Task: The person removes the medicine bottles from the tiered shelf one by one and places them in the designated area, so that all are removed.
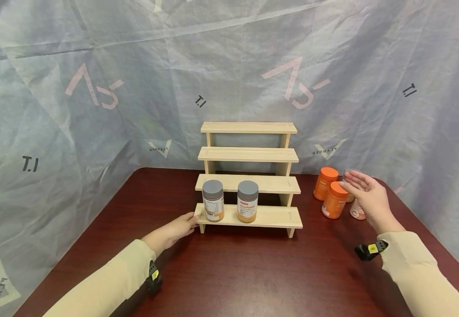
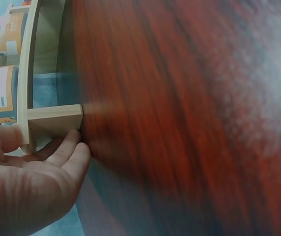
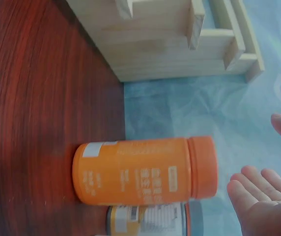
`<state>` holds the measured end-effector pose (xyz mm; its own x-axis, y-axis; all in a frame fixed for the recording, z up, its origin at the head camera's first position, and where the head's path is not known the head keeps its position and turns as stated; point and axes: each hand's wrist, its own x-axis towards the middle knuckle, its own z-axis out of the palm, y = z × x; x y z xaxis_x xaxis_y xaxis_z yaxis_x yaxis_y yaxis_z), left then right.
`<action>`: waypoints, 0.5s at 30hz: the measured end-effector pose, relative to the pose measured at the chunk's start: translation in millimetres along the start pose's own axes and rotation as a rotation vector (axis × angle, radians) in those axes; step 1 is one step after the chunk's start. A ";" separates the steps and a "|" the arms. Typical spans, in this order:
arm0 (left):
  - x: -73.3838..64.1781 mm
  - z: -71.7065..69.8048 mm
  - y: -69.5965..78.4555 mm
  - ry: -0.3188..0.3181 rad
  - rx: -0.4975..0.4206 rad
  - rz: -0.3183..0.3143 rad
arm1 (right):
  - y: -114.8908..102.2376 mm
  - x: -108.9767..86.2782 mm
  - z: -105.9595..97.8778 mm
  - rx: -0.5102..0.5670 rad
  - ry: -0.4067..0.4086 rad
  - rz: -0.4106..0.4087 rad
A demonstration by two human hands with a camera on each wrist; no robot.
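A stepped wooden rack [image 1: 249, 154] with several shelves stands on the table. My left hand [image 1: 178, 229] grips the left end of its lowest shelf; in the left wrist view the thumb [image 2: 8, 137] lies on the board and the fingers curl beneath, beside the short leg. Two grey-lidded jars [image 1: 213, 201] [image 1: 247, 202] stand upright on that shelf. To the right, my right hand [image 1: 372, 200] hovers with fingers extended just above a front orange jar [image 1: 332, 204], holding nothing. In the right wrist view, the fingertips are close to the orange jar's lid [image 3: 203, 167].
Another orange jar [image 1: 324, 187] stands behind the front one. A pale jar [image 1: 357, 211] and a grey-lidded jar [image 3: 150, 220] are partly hidden beside them. Grey printed cloth [image 1: 166, 88] hangs behind the dark red table [image 1: 229, 268].
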<state>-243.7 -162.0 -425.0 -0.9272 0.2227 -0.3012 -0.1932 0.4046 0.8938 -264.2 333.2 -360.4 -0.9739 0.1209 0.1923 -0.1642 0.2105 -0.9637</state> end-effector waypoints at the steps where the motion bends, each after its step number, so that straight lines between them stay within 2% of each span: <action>1: 0.1 -0.1 0.1 -0.002 0.003 0.001 | -1.2 -0.4 1.4 0.002 -0.008 -0.014; 7: 0.5 -1.1 3.0 -0.013 -0.028 -0.003 | -6.8 -2.4 12.6 0.089 -0.048 -0.068; 15: 1.1 -3.8 5.6 -0.016 -0.069 -0.001 | -13.5 -4.6 30.0 0.100 -0.098 -0.097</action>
<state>-247.1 -162.8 -419.1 -0.9220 0.2363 -0.3067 -0.2163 0.3425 0.9143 -262.2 300.7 -353.9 -0.9626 0.0087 0.2709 -0.2681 0.1187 -0.9561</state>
